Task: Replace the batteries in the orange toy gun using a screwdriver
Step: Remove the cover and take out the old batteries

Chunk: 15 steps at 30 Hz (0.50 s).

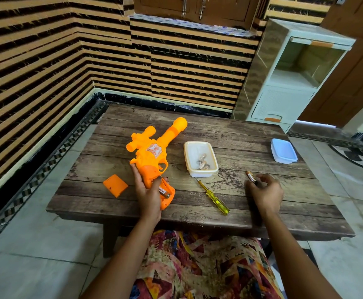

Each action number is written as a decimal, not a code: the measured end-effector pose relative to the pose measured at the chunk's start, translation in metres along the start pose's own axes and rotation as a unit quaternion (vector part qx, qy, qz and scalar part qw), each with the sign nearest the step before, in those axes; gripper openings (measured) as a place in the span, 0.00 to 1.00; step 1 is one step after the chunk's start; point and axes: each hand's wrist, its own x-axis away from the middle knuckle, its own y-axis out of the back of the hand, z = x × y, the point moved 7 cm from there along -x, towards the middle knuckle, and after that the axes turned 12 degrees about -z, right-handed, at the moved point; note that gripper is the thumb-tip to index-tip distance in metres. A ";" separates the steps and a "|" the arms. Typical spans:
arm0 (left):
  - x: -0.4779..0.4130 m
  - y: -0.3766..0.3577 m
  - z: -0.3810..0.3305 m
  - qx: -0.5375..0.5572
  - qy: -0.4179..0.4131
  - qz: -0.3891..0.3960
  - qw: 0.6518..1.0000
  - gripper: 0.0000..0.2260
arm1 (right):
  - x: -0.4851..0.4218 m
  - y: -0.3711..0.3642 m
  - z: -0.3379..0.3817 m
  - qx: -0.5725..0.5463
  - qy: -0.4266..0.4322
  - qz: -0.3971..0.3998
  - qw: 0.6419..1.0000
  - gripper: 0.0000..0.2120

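Note:
The orange toy gun (154,147) lies on the wooden table (230,130), barrel pointing away. My left hand (147,190) grips its handle, whose battery compartment is open with one battery (164,192) inside. The orange compartment cover (115,185) lies on the table left of the handle. My right hand (264,192) pinches a copper and black battery (250,176) near the table's right side. A yellow-handled screwdriver (215,198) lies between my hands, untouched.
A white open tub (200,158) with small metal bits stands beyond the screwdriver. A closed blue-lidded box (283,151) sits at the table's right edge. A white plastic cabinet (284,83) stands behind the table, against the striped wall.

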 end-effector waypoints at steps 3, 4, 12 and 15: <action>0.000 0.000 0.000 0.005 0.006 0.001 1.000 0.36 | 0.009 0.007 0.010 -0.003 0.006 -0.020 1.000 0.17; 0.000 -0.001 0.000 0.005 0.006 0.003 1.000 0.36 | 0.014 0.007 0.016 -0.010 0.017 -0.025 0.999 0.16; 0.003 -0.004 -0.004 0.015 -0.009 0.024 1.000 0.29 | 0.108 -0.021 0.114 -0.222 0.117 0.215 0.944 0.09; 0.005 -0.005 -0.006 0.000 -0.030 0.027 0.999 0.28 | 0.140 -0.036 0.136 -0.142 0.200 0.292 0.924 0.08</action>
